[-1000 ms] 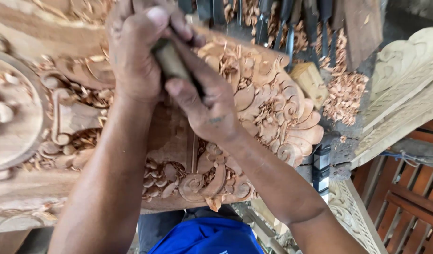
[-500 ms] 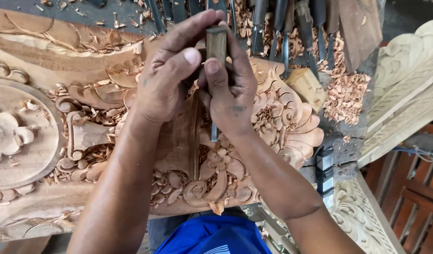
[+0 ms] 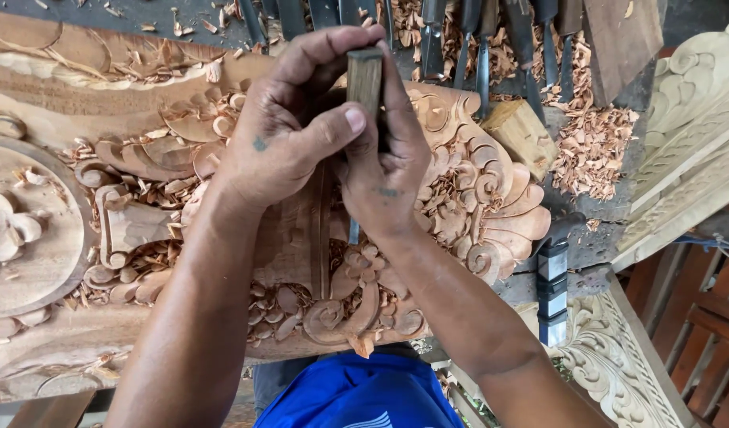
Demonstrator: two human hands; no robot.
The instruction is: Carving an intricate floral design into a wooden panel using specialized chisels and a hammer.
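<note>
since half a second ago little is changed: both hands are kept wrapped round the chisel [image 3: 365,79], left hand [image 3: 281,135] at nine o'clock, right hand [image 3: 384,166] below, blade on the carved panel [image 3: 475,190]; shallow, steady cuts are advised.

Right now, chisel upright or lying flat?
Upright: the chisel stands handle-end up between both hands, its blade meeting the carved panel below.
</note>
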